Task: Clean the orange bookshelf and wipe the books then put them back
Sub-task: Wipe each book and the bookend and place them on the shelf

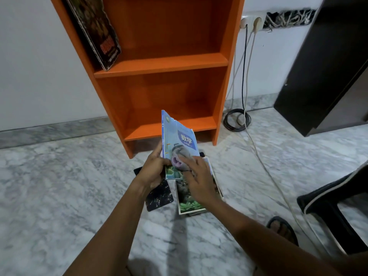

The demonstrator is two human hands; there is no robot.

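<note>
Blue book [179,134], held tilted above the floor just in front of the orange bookshelf [163,64], its torn upper corner toward the shelf. The left hand [153,170] grips its lower left edge with curled fingers. The right hand [197,180], fingers spread and fairly straight, presses a grey cloth [180,158] against the lower cover; whether the thumb also pinches the cloth cannot be told. Judged stage: wiping of the books is under way, with this volume in hand. Dark books [97,32] lean at the left of the upper shelf, while the lower compartment holds nothing, so most of the returning appears to remain. Below the hands a stack of books [191,202], topped by a green-leaf cover, and a dark book [159,196] just beside it lie on the marble floor [59,186], apparently awaiting wiping or replacement. Surroundings: wall socket [251,22] and trailing cables with a coil [237,120] right of the shelf, a dark cabinet [328,66], a black chair [334,212], and a sandalled foot [282,230]. Nothing blocks the shelf openings; the floor books lie nearest the path.
</note>
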